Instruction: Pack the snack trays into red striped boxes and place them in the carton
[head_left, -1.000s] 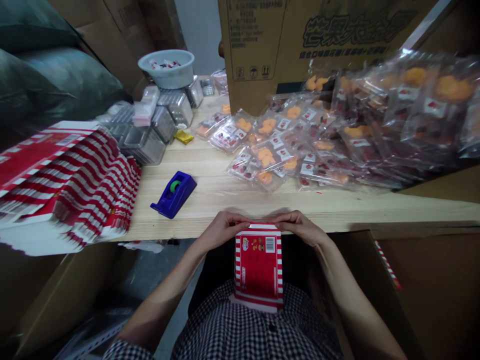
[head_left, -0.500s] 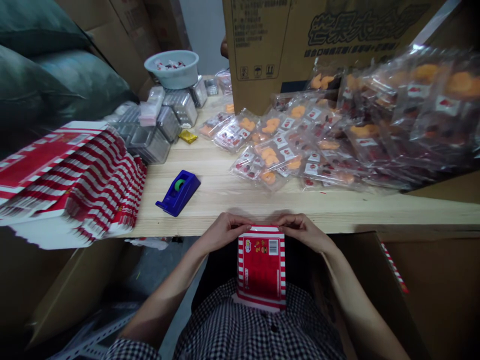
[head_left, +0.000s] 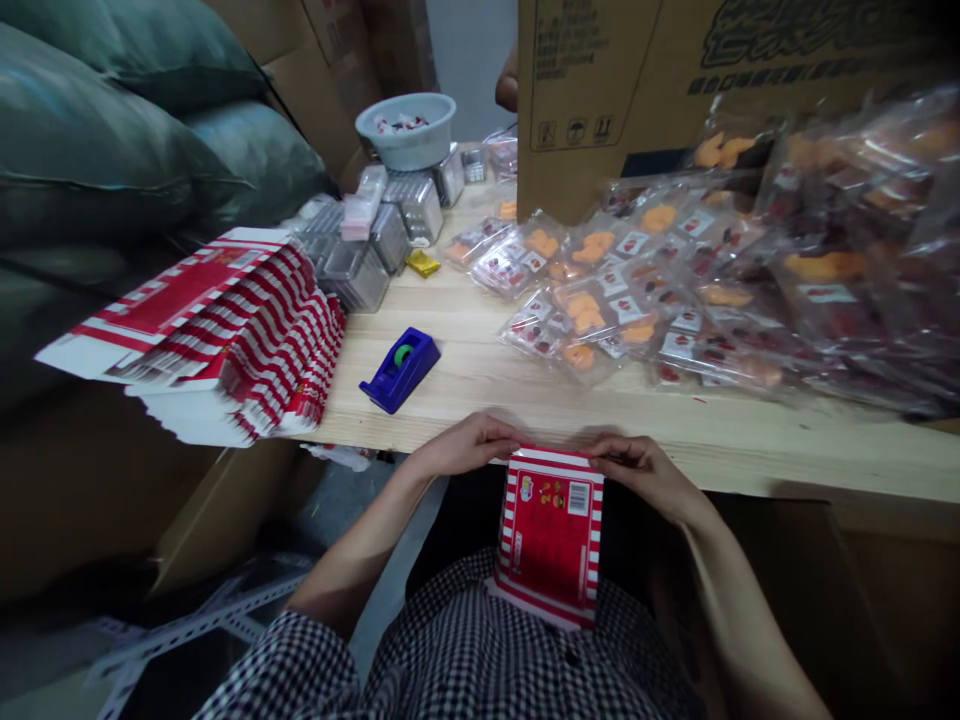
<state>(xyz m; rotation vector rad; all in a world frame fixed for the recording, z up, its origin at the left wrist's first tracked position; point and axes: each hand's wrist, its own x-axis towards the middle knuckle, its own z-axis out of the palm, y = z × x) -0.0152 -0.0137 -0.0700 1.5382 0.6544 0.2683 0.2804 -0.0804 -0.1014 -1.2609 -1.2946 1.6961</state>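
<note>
Two hands are kept apart at the ends of one edge: the top of a red-and-white box (head_left: 551, 535) is pinched at its left corner by the left hand (head_left: 476, 443) and at its right corner by the right hand (head_left: 645, 470). The box is held nearer the wearer than the blue tape dispenser (head_left: 409, 375) and to its right, at the table's (head_left: 465, 395) front edge, with its lower end against the checked shirt.

Compared with the earlier views, the camera has been turned leftward, so everything has been shifted right in the picture. The grip has hardly been altered; by judgement, the same handling of the top edge is being continued.

To the dispenser's left, a stack of similar boxes (head_left: 292, 330) is seen; beyond it, a yellow packet (head_left: 422, 263) and clear cases (head_left: 360, 270); to its right, heaped sweet packets (head_left: 592, 305). Whether the held box is folded flat cannot be told.
</note>
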